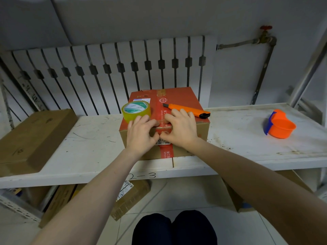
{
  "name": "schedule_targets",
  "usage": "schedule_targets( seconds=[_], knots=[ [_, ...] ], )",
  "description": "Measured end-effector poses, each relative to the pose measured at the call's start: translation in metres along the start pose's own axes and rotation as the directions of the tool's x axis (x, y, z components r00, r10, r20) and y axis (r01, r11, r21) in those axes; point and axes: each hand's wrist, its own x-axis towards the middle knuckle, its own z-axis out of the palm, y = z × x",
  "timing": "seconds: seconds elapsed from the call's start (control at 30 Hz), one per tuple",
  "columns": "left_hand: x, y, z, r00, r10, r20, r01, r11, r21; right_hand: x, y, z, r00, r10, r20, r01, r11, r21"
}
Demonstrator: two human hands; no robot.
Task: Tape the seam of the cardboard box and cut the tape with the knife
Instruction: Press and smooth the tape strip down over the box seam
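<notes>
A white, scuffed shelf (247, 138) marked "2-3" on its front edge carries a flat brown carton (33, 137) at far left and an orange cup with a blue handle (281, 125) at far right, both well apart from the work. A radiator (113, 71) stands behind. The red-topped cardboard box (180, 98) sits at the shelf's middle, near its front edge. On its lid rest a roll of clear tape (136, 110) on the left and an orange knife (187, 110) on the right. The left hand (141, 134) and right hand (180, 129) press flat, fingers spread, at the box's near edge on either side of the central seam, thumbs nearly meeting; whether tape lies under them cannot be told.
</notes>
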Motion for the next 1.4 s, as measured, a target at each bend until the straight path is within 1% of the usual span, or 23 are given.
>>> schedule_targets(
  seconds=[0.17, 0.27, 0.33, 0.47, 0.57, 0.6, 0.67, 0.8, 0.9, 1.0, 1.07, 1.1, 1.17, 1.2, 1.27, 1.33, 1.4],
  knots=[
    [-0.002, 0.001, 0.001, 1.000, -0.029, 0.003, 0.029, 0.999, -0.029, -0.004, 0.007, -0.005, 0.994, 0.011, 0.113, -0.017, 0.998, 0.057],
    [-0.002, 0.002, -0.002, 0.999, -0.026, 0.033, 0.027, 1.000, -0.007, -0.002, 0.020, -0.013, 0.974, -0.067, 0.217, 0.047, 0.994, 0.095],
    [-0.001, 0.007, -0.004, 0.999, -0.033, 0.027, 0.033, 0.999, 0.006, 0.001, 0.023, -0.018, 0.965, -0.091, 0.245, 0.067, 0.992, 0.105],
    [0.000, 0.014, -0.001, 0.999, -0.038, -0.001, 0.038, 0.998, 0.047, 0.006, 0.019, -0.019, 0.964, -0.146, 0.222, 0.140, 0.989, 0.044],
    [0.003, 0.009, -0.003, 0.999, 0.043, 0.017, -0.045, 0.992, 0.117, 0.004, 0.023, -0.019, 0.933, -0.256, 0.253, 0.288, 0.953, -0.098],
    [0.002, 0.009, -0.003, 0.997, 0.071, 0.029, -0.074, 0.986, 0.148, 0.000, 0.024, -0.017, 0.932, -0.261, 0.252, 0.303, 0.942, -0.143],
    [-0.001, 0.009, -0.002, 0.995, 0.100, 0.030, -0.104, 0.977, 0.188, -0.008, 0.019, -0.012, 0.954, -0.217, 0.205, 0.251, 0.955, -0.157],
    [-0.003, 0.008, -0.002, 0.995, 0.097, 0.027, -0.100, 0.974, 0.204, -0.004, 0.010, -0.005, 0.978, -0.167, 0.122, 0.186, 0.969, -0.163],
    [-0.002, 0.008, -0.001, 0.998, 0.062, 0.032, -0.067, 0.977, 0.201, -0.004, 0.012, -0.001, 0.982, -0.164, 0.097, 0.178, 0.972, -0.153],
    [0.000, 0.010, 0.001, 0.997, 0.016, 0.073, -0.030, 0.983, 0.183, -0.001, 0.014, 0.000, 0.977, -0.191, 0.093, 0.200, 0.975, -0.095],
    [0.003, 0.012, -0.001, 0.996, 0.001, 0.089, -0.017, 0.984, 0.177, 0.007, 0.016, -0.008, 0.965, -0.219, 0.145, 0.228, 0.973, -0.047],
    [0.004, 0.012, -0.002, 0.995, -0.003, 0.097, -0.014, 0.984, 0.176, 0.012, 0.017, -0.013, 0.952, -0.227, 0.207, 0.239, 0.970, -0.035],
    [0.005, 0.012, -0.005, 0.994, 0.001, 0.106, -0.020, 0.984, 0.176, 0.020, 0.018, -0.020, 0.918, -0.244, 0.313, 0.273, 0.960, -0.054],
    [0.005, 0.011, -0.006, 0.995, 0.006, 0.104, -0.023, 0.985, 0.169, 0.021, 0.018, -0.021, 0.909, -0.252, 0.332, 0.293, 0.953, -0.079],
    [0.007, 0.008, -0.007, 0.996, 0.001, 0.093, -0.014, 0.990, 0.143, 0.018, 0.016, -0.020, 0.913, -0.240, 0.331, 0.294, 0.948, -0.124],
    [0.008, 0.009, -0.008, 0.996, -0.004, 0.087, -0.007, 0.992, 0.129, 0.013, 0.014, -0.017, 0.929, -0.207, 0.308, 0.256, 0.958, -0.128],
    [0.010, 0.012, -0.007, 0.997, -0.002, 0.080, -0.008, 0.992, 0.129, 0.011, 0.014, -0.014, 0.935, -0.216, 0.280, 0.261, 0.956, -0.135]
  ],
)
